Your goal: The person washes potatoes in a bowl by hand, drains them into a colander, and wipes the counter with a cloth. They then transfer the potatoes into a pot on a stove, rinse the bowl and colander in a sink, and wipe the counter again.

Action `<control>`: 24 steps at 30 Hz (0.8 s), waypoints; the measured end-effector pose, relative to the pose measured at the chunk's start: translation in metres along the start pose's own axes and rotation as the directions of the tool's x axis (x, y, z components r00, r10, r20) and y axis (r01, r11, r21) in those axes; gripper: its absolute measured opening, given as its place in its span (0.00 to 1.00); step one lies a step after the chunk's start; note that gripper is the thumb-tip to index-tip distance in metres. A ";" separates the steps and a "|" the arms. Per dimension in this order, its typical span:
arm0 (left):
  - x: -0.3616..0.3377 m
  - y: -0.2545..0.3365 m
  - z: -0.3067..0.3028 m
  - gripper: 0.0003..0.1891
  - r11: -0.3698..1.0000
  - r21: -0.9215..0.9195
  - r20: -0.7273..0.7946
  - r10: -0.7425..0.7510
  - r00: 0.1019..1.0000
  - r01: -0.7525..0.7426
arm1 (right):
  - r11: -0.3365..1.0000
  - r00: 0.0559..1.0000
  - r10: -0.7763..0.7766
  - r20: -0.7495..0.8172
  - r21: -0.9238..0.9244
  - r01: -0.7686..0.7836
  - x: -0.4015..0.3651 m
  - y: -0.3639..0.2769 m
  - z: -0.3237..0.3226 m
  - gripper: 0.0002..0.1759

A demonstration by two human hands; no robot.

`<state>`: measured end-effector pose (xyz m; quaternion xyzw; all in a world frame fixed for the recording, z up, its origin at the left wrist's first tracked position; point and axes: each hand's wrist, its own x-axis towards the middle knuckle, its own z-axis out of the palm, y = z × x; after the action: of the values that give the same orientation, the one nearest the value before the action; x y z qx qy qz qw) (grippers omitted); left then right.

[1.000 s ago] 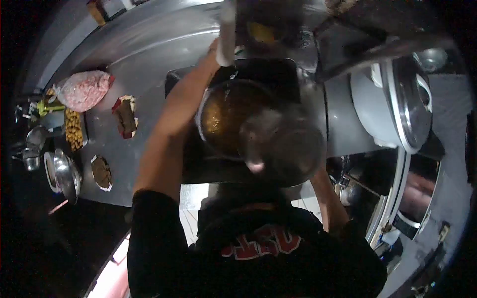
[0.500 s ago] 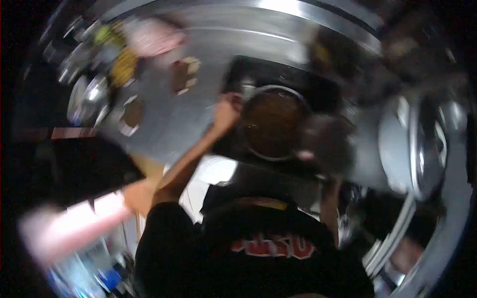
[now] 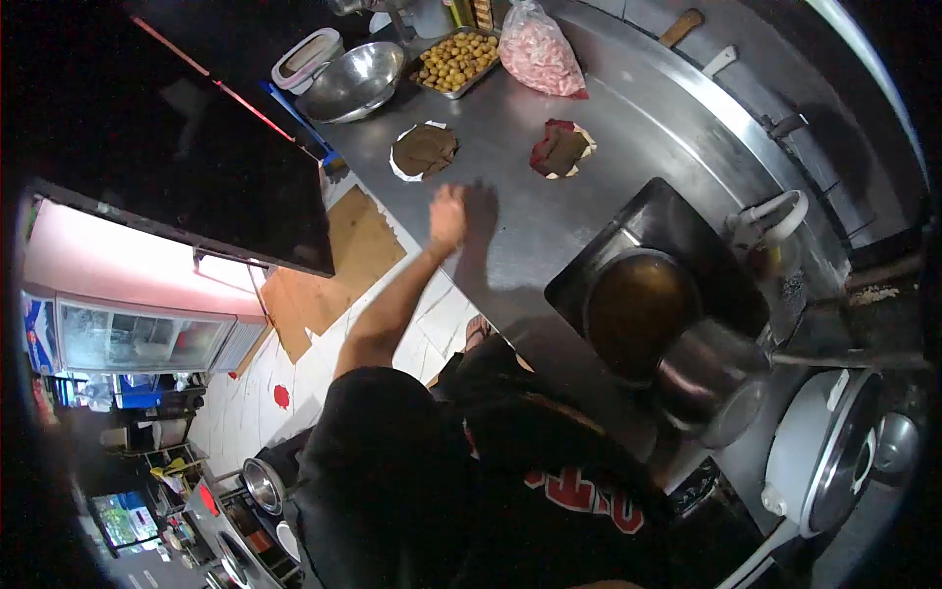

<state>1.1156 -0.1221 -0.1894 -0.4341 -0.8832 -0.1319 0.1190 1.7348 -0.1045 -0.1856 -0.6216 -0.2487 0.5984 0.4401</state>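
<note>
My left hand [image 3: 448, 216] is over the counter's near edge, its fingers curled and nothing visible in them. Just beyond it lies a brown cloth pad [image 3: 425, 151] on white material; a second dark pad [image 3: 562, 151] with red and cream edges lies farther right. A round pan [image 3: 640, 309] of brown liquid stands in a black tray [image 3: 659, 201]. Tilted against the pan's near right side is a metal pot [image 3: 713, 378]. My right hand [image 3: 673, 454], dark and partly hidden, is at the pot's underside and appears to hold it; its fingers cannot be made out.
At the back of the steel counter [image 3: 510, 236] are a metal bowl [image 3: 355, 82], a tray of small yellow round items [image 3: 457, 61] and a bag of pink pieces [image 3: 540, 54]. A white lidded cooker [image 3: 800, 447] stands at right, near a white-handled jug [image 3: 770, 231].
My left hand has left the pan's side and moved left toward the brown pad. The view has turned, showing more floor at left. The metal pot is still beside the pan, tilted.
</note>
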 end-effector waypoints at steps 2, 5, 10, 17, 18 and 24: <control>0.031 -0.041 -0.015 0.18 1.000 0.003 0.023 -0.012 1.000 0.012 | 1.000 1.000 -0.006 -0.016 0.013 0.007 -0.012 0.012 0.018 0.24; 0.075 -0.098 -0.008 0.20 1.000 -0.016 0.121 -0.015 0.993 0.017 | 0.999 0.998 -0.035 -0.048 0.040 0.037 -0.029 0.031 0.060 0.24; 0.113 -0.138 0.018 0.27 0.994 0.075 0.261 0.063 0.963 -0.085 | 0.984 0.985 -0.139 -0.106 0.101 0.150 -0.047 0.039 0.153 0.24; 0.141 -0.171 0.065 0.25 0.978 0.150 0.259 0.100 0.961 -0.142 | 0.873 0.858 -0.474 -0.198 0.025 0.488 -0.057 0.001 0.250 0.23; 0.147 -0.155 0.051 0.25 0.978 0.140 0.252 0.113 0.961 -0.152 | 0.840 0.832 -0.518 -0.199 0.065 0.539 -0.062 -0.009 0.267 0.23; 0.113 -0.025 -0.119 0.39 0.067 -0.996 -0.001 0.648 0.762 -0.058 | 0.812 0.822 -0.569 0.002 -0.155 0.562 -0.081 -0.081 0.414 0.19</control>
<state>1.0394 -0.0935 -0.0447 -0.6317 -0.4447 -0.5196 -0.3649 1.3406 -0.0297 -0.0321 -0.5638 -0.4564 0.4063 0.5557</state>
